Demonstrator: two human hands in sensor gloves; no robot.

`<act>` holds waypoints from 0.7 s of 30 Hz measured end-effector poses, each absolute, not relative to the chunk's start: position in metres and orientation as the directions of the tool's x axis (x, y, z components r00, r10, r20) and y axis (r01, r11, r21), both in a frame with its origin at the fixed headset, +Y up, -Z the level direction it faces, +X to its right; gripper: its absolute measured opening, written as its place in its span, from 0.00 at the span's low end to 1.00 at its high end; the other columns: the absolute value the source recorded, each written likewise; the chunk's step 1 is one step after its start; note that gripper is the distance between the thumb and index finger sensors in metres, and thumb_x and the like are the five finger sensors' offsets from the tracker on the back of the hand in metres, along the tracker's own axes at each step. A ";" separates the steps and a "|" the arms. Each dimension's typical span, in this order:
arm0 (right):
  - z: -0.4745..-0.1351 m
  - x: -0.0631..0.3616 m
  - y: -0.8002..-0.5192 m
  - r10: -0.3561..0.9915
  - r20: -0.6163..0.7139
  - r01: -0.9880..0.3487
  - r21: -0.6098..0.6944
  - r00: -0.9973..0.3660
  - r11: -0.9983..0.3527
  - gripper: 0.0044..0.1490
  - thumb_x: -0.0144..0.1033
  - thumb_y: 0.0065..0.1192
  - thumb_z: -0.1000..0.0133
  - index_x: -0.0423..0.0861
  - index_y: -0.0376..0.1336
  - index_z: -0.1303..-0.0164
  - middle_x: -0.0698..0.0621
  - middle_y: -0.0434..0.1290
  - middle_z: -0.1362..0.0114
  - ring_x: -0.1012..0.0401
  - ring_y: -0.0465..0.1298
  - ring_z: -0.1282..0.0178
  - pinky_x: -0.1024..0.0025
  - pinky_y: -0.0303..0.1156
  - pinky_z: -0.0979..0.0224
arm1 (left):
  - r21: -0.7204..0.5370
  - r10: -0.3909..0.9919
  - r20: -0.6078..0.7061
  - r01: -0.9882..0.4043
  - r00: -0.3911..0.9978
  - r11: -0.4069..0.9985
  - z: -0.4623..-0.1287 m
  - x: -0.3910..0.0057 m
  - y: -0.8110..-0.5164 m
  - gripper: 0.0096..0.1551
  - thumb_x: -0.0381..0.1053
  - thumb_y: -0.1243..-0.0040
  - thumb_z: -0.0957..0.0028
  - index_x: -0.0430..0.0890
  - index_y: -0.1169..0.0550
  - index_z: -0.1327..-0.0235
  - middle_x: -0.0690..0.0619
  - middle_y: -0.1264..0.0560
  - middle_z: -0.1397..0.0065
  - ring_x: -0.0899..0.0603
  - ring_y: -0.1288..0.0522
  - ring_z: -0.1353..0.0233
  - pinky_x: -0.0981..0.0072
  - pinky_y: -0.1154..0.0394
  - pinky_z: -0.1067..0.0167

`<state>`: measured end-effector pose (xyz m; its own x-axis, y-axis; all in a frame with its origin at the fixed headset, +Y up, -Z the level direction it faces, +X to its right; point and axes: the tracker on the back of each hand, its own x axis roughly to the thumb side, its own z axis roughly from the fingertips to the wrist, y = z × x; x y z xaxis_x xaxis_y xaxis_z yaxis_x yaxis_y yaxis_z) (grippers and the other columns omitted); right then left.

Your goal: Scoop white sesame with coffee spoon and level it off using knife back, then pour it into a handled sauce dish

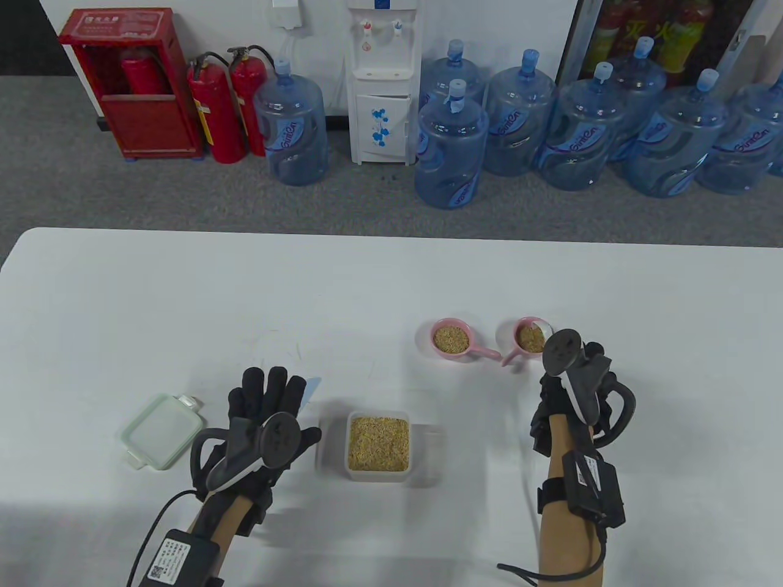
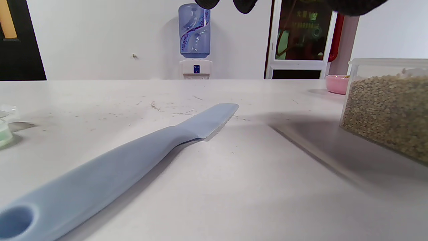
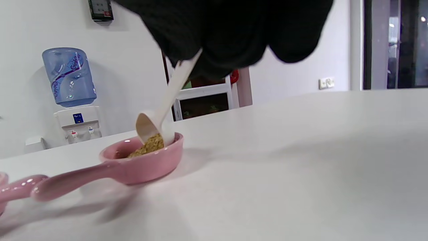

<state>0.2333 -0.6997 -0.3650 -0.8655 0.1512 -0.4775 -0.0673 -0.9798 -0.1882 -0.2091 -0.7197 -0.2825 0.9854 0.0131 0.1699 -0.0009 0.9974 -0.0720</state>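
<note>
My right hand (image 1: 572, 391) grips a white coffee spoon (image 3: 157, 122), tilted bowl-down over a pink handled sauce dish (image 3: 147, 165), and sesame spills from it into the dish (image 1: 527, 340). A second pink handled dish (image 1: 454, 340) full of sesame stands just left of it. The clear square container of sesame (image 1: 378, 444) sits at the front centre. My left hand (image 1: 266, 409) lies flat with straight fingers over the light blue knife (image 2: 133, 157), which rests on the table left of the container. Only the blade tip (image 1: 313, 385) shows in the table view.
A pale green container lid (image 1: 160, 430) lies left of my left hand. The white table (image 1: 183, 293) stretches back to its far edge. Beyond it on the floor stand several water jugs (image 1: 452, 147), a dispenser and fire extinguishers.
</note>
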 end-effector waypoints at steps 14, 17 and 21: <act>-0.355 0.203 -0.706 -0.272 -0.349 0.372 -0.261 -0.897 -0.891 0.28 0.30 0.56 0.37 0.46 0.62 0.24 0.42 0.65 0.23 0.59 0.73 0.38 0.50 0.68 0.21 | -0.072 0.011 0.175 0.001 0.984 0.997 -0.282 -0.208 -0.721 0.50 0.73 0.55 0.46 0.56 0.48 0.11 0.49 0.56 0.08 0.31 0.61 0.12 0.38 0.53 0.18; -0.354 0.198 -0.705 -0.355 -0.343 0.453 -0.272 -0.870 -0.849 0.28 0.31 0.56 0.37 0.46 0.62 0.24 0.42 0.65 0.23 0.60 0.73 0.38 0.51 0.68 0.21 | -0.071 0.011 0.177 0.001 0.984 0.998 -0.282 -0.207 -0.721 0.50 0.73 0.55 0.46 0.56 0.48 0.11 0.49 0.56 0.08 0.31 0.61 0.12 0.38 0.53 0.18; -0.350 0.202 -0.691 -0.219 -0.348 0.328 -0.295 -0.912 -0.897 0.28 0.31 0.56 0.38 0.44 0.63 0.25 0.41 0.67 0.25 0.60 0.74 0.41 0.51 0.71 0.25 | -0.072 0.015 0.187 -0.001 0.982 0.997 -0.282 -0.206 -0.721 0.50 0.73 0.55 0.46 0.57 0.48 0.11 0.49 0.56 0.08 0.31 0.61 0.12 0.38 0.53 0.18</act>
<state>0.2018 -0.6913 -0.3502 -0.9117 -0.2189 -0.3477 0.3279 -0.8975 -0.2949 -0.2063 -0.7214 -0.2817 0.9822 0.0150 0.1871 -0.0015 0.9974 -0.0724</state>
